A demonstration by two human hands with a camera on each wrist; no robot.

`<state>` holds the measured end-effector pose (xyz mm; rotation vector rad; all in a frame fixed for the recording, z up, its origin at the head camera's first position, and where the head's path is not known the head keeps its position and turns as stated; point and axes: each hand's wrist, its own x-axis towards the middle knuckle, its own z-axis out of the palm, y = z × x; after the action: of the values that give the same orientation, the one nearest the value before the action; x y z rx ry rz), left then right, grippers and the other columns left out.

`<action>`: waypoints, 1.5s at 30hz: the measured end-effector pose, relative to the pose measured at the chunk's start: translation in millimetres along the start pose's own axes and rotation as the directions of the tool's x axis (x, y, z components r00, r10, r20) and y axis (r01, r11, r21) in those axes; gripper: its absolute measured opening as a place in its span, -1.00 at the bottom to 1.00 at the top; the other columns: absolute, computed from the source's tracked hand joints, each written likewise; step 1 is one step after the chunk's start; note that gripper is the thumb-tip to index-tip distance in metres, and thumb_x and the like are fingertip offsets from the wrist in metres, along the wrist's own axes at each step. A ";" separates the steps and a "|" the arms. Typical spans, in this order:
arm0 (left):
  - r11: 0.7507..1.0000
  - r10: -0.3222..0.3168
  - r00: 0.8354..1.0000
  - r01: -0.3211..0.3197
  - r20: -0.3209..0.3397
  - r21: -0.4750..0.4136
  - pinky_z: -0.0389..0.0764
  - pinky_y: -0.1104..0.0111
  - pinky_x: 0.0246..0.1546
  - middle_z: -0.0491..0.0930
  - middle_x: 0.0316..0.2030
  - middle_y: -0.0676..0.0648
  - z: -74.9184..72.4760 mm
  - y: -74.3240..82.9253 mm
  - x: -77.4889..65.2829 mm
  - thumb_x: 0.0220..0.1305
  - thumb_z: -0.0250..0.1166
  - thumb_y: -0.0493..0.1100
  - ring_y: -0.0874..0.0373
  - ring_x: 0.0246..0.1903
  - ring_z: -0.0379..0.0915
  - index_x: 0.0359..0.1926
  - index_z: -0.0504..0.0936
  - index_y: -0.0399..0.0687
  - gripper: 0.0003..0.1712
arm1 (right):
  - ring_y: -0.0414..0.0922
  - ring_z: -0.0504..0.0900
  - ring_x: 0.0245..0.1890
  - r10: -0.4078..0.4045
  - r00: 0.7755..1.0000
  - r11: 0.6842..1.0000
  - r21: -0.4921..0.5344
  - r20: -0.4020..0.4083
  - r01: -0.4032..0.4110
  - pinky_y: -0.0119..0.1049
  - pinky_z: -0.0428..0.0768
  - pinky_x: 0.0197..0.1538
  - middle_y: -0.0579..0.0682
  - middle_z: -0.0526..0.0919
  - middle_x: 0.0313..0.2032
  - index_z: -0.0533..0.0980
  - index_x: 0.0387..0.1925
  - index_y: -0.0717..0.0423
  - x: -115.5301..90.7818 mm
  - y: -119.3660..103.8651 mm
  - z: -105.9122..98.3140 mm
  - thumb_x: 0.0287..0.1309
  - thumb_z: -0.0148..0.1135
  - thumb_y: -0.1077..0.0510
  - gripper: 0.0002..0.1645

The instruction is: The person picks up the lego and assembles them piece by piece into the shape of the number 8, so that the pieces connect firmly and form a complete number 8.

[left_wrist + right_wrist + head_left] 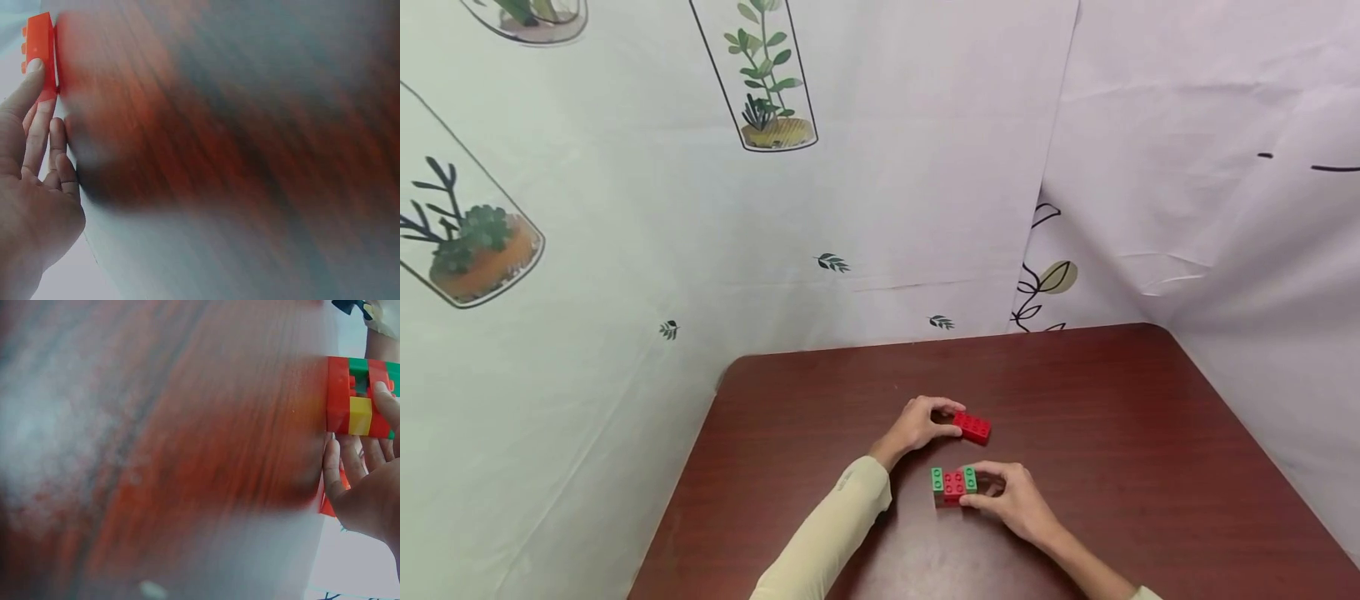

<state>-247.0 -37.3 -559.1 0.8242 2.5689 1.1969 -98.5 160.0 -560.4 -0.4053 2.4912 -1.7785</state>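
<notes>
A loose red toy brick (972,427) with studs on top lies on the table, and my left hand (917,423) holds its left end between thumb and fingers. In the left wrist view, the thumb of the left hand (40,162) presses one side of the red brick (40,47). Nearer to me stands a block stack (953,485) with green and red bricks on top, its right side gripped by my right hand (1017,498). The right wrist view shows red, yellow and green layers in the block stack (359,415), with the right hand's (369,487) thumb against it.
The dark red-brown wooden table (1112,417) extends around both hands. Pale fabric walls (910,208) printed with plants rise behind it and at both sides. The left forearm in its cream sleeve (831,533) lies across the table's front left.
</notes>
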 end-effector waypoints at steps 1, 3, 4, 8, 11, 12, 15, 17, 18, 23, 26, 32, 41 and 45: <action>1.000 0.004 1.000 -0.004 -0.002 0.005 0.62 0.39 0.04 0.77 -0.05 0.14 -0.9 -0.1 -1.7 0.22 0.62 -0.07 0.34 -0.08 0.62 0.14 0.81 0.10 -0.56 | -0.24 0.68 -0.51 0.001 1.000 1.000 -0.001 0.000 -0.001 -0.36 0.60 -0.45 0.01 0.80 -0.29 0.71 0.03 0.27 0.0 -0.1 -0.2 0.10 0.66 0.14 -0.51; 1.000 0.017 1.000 -0.017 -0.014 0.008 0.62 0.39 0.02 0.78 -0.04 0.14 -2.7 -0.5 -5.4 0.22 0.62 -0.06 0.35 -0.08 0.63 0.13 0.82 0.12 -0.56 | -0.24 0.68 -0.51 0.005 1.000 1.000 0.003 0.002 -0.005 -0.36 0.60 -0.45 0.01 0.80 -0.28 0.71 0.03 0.27 -0.1 -0.6 -0.6 0.10 0.65 0.14 -0.51; 1.000 0.023 0.999 -0.023 -0.024 0.009 0.63 0.39 0.01 0.78 -0.03 0.14 -3.8 -0.8 -7.5 0.22 0.62 -0.05 0.35 -0.08 0.63 0.13 0.82 0.13 -0.56 | -0.23 0.68 -0.51 0.008 1.000 1.000 0.004 0.003 -0.008 -0.36 0.60 -0.45 0.01 0.80 -0.28 0.71 0.03 0.27 0.0 -0.8 -0.7 0.10 0.65 0.14 -0.51; 0.999 0.037 0.997 -0.038 -0.066 -0.003 0.64 0.34 0.05 0.78 0.00 0.16 -10.0 -0.2 -16.0 0.20 0.63 -0.01 0.35 -0.04 0.66 0.13 0.82 0.17 -0.55 | -0.23 0.68 -0.51 0.011 1.000 1.000 0.008 0.004 -0.011 -0.36 0.60 -0.45 0.00 0.80 -0.28 0.72 0.02 0.26 0.3 -1.3 -0.6 0.10 0.66 0.14 -0.52; 0.999 0.052 0.995 -0.052 -0.090 -0.005 0.63 0.31 0.09 0.78 0.02 0.19 -15.4 2.7 -22.9 0.21 0.62 0.02 0.34 -0.01 0.66 0.14 0.82 0.21 -0.54 | -0.22 0.68 -0.51 0.007 1.000 1.000 0.010 0.000 -0.007 -0.35 0.61 -0.44 0.00 0.80 -0.28 0.72 0.01 0.25 0.4 -1.3 0.0 0.09 0.66 0.14 -0.53; 0.998 0.059 0.993 -0.059 -0.098 -0.002 0.63 0.31 0.09 0.78 0.02 0.19 -17.3 4.2 -25.6 0.21 0.62 0.03 0.33 0.00 0.67 0.14 0.82 0.22 -0.54 | -0.22 0.68 -0.51 0.006 1.000 1.000 0.012 0.000 -0.006 -0.35 0.62 -0.44 0.00 0.80 -0.28 0.72 0.01 0.25 0.3 -1.4 0.2 0.09 0.66 0.15 -0.53; 0.997 0.083 0.987 -0.081 -0.136 0.020 0.63 0.31 0.02 0.78 0.01 0.21 -22.8 10.1 -36.2 0.21 0.62 0.06 0.26 -0.03 0.66 0.14 0.82 0.26 -0.54 | -0.20 0.69 -0.51 0.006 1.000 1.000 0.020 -0.002 -0.006 -0.34 0.63 -0.44 0.01 0.80 -0.28 0.72 0.01 0.26 -0.1 -1.9 0.8 0.09 0.66 0.16 -0.54; 0.996 0.093 0.983 -0.090 -0.159 0.025 0.63 0.30 -0.05 0.77 -0.02 0.23 -26.3 14.8 -44.8 0.20 0.61 0.07 0.20 -0.06 0.64 0.14 0.82 0.27 -0.54 | -0.19 0.69 -0.51 0.005 1.000 1.000 0.022 -0.004 -0.005 -0.34 0.63 -0.43 0.02 0.80 -0.27 0.72 0.01 0.27 -0.5 -2.5 1.1 0.09 0.66 0.16 -0.53; 0.995 0.096 0.981 -0.094 -0.171 0.021 0.63 0.29 -0.08 0.77 -0.04 0.23 -27.6 17.3 -49.4 0.21 0.61 0.08 0.15 -0.07 0.64 0.13 0.82 0.28 -0.55 | -0.19 0.69 -0.51 0.004 1.000 1.000 0.023 -0.006 -0.004 -0.34 0.63 -0.43 0.03 0.80 -0.27 0.72 0.01 0.27 -0.7 -2.9 1.1 0.09 0.66 0.16 -0.53; 0.996 0.082 0.977 -0.089 -0.197 -0.027 0.61 0.25 -0.07 0.75 -0.06 0.28 -29.7 30.5 -72.5 0.21 0.60 0.08 0.09 -0.06 0.62 0.12 0.80 0.30 -0.56 | -0.18 0.69 -0.52 -0.005 1.000 0.999 0.033 -0.009 0.005 -0.34 0.63 -0.44 0.03 0.81 -0.25 0.72 0.02 0.25 -2.2 -3.9 0.9 0.10 0.65 0.16 -0.54; 0.995 0.062 0.976 -0.076 -0.207 -0.060 0.60 0.23 -0.04 0.74 -0.05 0.27 -28.6 38.6 -85.1 0.21 0.61 0.05 0.06 -0.05 0.62 0.12 0.80 0.28 -0.56 | -0.18 0.68 -0.53 -0.014 1.000 0.999 0.039 -0.013 0.015 -0.35 0.62 -0.44 0.02 0.81 -0.26 0.73 0.00 0.23 -2.9 -3.7 1.1 0.10 0.65 0.17 -0.57; 0.990 0.040 0.978 -0.067 -0.205 -0.122 0.59 0.21 -0.05 0.74 -0.06 0.23 -25.7 48.9 -104.0 0.21 0.62 0.00 -0.15 -0.06 0.59 0.12 0.80 0.22 -0.56 | -0.15 0.69 -0.54 -0.025 1.000 0.998 0.058 -0.015 0.026 -0.35 0.62 -0.44 0.05 0.82 -0.22 0.72 0.05 0.25 -3.1 -2.8 1.8 0.12 0.64 0.20 -0.54; 0.990 0.036 0.974 -0.065 -0.224 -0.124 0.52 0.34 -0.12 0.73 -0.15 0.24 -14.0 50.3 -117.8 0.16 0.65 -0.01 -0.05 -0.14 0.59 0.07 0.81 0.22 -0.58 | -0.20 0.65 -0.53 -0.049 0.999 0.998 0.026 -0.022 0.049 -0.36 0.61 -0.44 0.04 0.82 -0.19 0.73 0.03 0.22 -3.3 -0.6 1.5 0.11 0.65 0.18 -0.55; 0.991 0.040 0.973 -0.068 -0.226 -0.119 0.52 0.33 -0.13 0.74 -0.14 0.27 -10.6 50.9 -122.0 0.15 0.66 -0.01 -0.03 -0.16 0.56 0.04 0.81 0.24 -0.59 | -0.23 0.65 -0.53 -0.056 0.998 0.998 -0.001 -0.023 0.056 -0.34 0.62 -0.44 -0.02 0.83 -0.23 0.74 0.00 0.18 -3.6 -0.1 2.1 0.10 0.65 0.14 -0.57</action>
<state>-129.5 -85.8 -521.1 0.7768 2.6228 1.5313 -94.6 158.9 -561.4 -0.4608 2.5203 -1.8130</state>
